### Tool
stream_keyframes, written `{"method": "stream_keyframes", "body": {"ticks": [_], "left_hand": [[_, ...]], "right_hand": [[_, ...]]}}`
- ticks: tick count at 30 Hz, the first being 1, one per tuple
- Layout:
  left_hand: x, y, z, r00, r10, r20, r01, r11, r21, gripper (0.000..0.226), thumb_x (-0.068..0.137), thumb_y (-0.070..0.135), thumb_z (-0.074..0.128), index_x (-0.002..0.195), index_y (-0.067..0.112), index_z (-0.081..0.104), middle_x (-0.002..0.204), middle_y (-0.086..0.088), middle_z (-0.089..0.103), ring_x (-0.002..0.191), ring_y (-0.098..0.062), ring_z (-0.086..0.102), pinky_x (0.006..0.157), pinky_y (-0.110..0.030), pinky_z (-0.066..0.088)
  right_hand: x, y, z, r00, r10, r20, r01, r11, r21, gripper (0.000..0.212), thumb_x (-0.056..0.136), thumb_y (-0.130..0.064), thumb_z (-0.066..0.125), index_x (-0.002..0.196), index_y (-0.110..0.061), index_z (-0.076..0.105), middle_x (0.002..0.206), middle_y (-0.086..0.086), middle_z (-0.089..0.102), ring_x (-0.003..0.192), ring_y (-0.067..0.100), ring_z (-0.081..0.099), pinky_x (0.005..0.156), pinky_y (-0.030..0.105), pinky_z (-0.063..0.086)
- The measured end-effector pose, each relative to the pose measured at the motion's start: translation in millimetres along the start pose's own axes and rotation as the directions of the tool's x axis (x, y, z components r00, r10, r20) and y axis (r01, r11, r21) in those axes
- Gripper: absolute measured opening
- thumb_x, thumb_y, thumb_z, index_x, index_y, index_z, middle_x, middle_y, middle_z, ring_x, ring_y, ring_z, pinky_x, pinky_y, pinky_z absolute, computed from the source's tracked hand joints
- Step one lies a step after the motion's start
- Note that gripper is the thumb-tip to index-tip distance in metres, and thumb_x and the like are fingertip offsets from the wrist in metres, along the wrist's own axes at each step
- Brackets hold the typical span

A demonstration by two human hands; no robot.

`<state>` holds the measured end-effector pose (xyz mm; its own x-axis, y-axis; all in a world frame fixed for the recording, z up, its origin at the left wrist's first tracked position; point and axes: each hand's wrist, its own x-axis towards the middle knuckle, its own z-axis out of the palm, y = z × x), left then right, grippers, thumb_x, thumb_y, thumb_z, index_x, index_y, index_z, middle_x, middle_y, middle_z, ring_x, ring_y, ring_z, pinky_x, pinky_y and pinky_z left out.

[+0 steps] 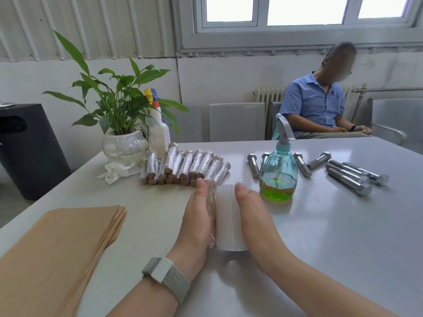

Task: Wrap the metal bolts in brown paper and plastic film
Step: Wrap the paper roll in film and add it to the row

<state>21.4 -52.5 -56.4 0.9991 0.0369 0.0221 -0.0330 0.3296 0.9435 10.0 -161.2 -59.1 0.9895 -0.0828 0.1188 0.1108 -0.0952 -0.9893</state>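
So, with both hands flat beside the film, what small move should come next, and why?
Probably roll the half-wrapped bolt rightward with the left hand over the plastic film, because film lies unrolled between it and the right hand.

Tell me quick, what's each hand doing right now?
Left hand: open, fingers straight, pressing the wrapped bolt.
Right hand: open, flat beside the film.

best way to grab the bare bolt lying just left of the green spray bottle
Pinch the bolt across its smooth shank, mid-length, coming from above with fingers on its left and right. It lies flat on the table, head away from you, threads toward you, with open space on its left; the spray bottle crowds its right.
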Motion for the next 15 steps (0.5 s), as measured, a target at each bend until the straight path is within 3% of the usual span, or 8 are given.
{"method": "stream_keyframes", "body": {"ticks": [1, 3, 6, 9, 12, 15], "left_hand": [[0.0, -0.1, 0.4, 0.999, -0.038, 0.022, 0.040, 0.997, -0.067, 0.057, 0.098, 0.056, 0.035, 0.093, 0.019, 0.078, 0.094, -0.006, 0.077, 0.085, -0.017, 0.074, 0.063, -0.028, 0.059], [0.4, -0.1, 0.1, 0.993, -0.101, 0.057, 0.109, 0.980, -0.169, 0.051, 0.100, 0.052, 0.038, 0.098, 0.018, 0.077, 0.095, -0.009, 0.076, 0.083, -0.019, 0.074, 0.057, -0.027, 0.057], [1.2, 4.1, -3.9, 0.986, -0.142, 0.089, 0.160, 0.957, -0.242, 0.042, 0.096, 0.044, 0.049, 0.109, 0.011, 0.071, 0.105, -0.014, 0.074, 0.093, -0.024, 0.073, 0.069, -0.036, 0.061], [3.1, 4.4, -10.7, 0.985, -0.111, 0.134, 0.142, 0.956, -0.258, 0.040, 0.093, 0.039, 0.059, 0.116, 0.007, 0.062, 0.114, -0.015, 0.069, 0.105, -0.028, 0.068, 0.090, -0.046, 0.056], [2.0, 2.6, -11.6, 0.992, -0.013, 0.129, 0.042, 0.973, -0.228, 0.035, 0.081, 0.038, 0.076, 0.099, 0.016, 0.057, 0.090, -0.005, 0.070, 0.084, -0.020, 0.069, 0.070, -0.038, 0.058], [-0.8, -0.7, -10.3, 0.994, 0.069, 0.090, -0.049, 0.979, -0.199, 0.043, 0.074, 0.043, 0.078, 0.100, 0.018, 0.056, 0.085, -0.004, 0.070, 0.078, -0.018, 0.070, 0.064, -0.033, 0.056]], "right_hand": [[0.4, -0.4, -0.1, 1.000, 0.000, -0.011, 0.000, 1.000, 0.007, 0.063, 0.070, -0.084, 0.035, 0.092, -0.029, 0.056, 0.079, -0.026, 0.063, 0.075, -0.006, 0.061, 0.073, 0.030, 0.047], [0.4, -0.5, -1.0, 1.000, 0.012, -0.009, -0.012, 0.999, 0.043, 0.061, 0.074, -0.083, 0.042, 0.094, -0.027, 0.056, 0.081, -0.022, 0.065, 0.079, -0.003, 0.063, 0.075, 0.034, 0.050], [1.8, -0.9, -3.0, 0.992, 0.119, 0.043, -0.125, 0.976, 0.179, 0.068, 0.069, -0.076, 0.060, 0.107, -0.019, 0.056, 0.103, 0.001, 0.069, 0.097, 0.017, 0.067, 0.090, 0.044, 0.054], [3.7, -7.7, -11.1, 0.963, 0.190, 0.193, -0.240, 0.929, 0.283, 0.070, 0.068, -0.063, 0.070, 0.117, -0.014, 0.061, 0.110, 0.008, 0.072, 0.101, 0.024, 0.070, 0.086, 0.040, 0.055], [0.8, -10.1, -14.4, 0.934, 0.101, 0.343, -0.213, 0.928, 0.306, 0.054, 0.081, -0.055, 0.064, 0.117, -0.015, 0.068, 0.109, 0.009, 0.074, 0.102, 0.024, 0.071, 0.081, 0.035, 0.057], [-2.1, -6.8, -6.3, 0.964, 0.002, 0.265, -0.075, 0.962, 0.264, 0.046, 0.086, -0.057, 0.061, 0.112, -0.019, 0.069, 0.106, 0.007, 0.074, 0.102, 0.024, 0.070, 0.089, 0.042, 0.057]]}}
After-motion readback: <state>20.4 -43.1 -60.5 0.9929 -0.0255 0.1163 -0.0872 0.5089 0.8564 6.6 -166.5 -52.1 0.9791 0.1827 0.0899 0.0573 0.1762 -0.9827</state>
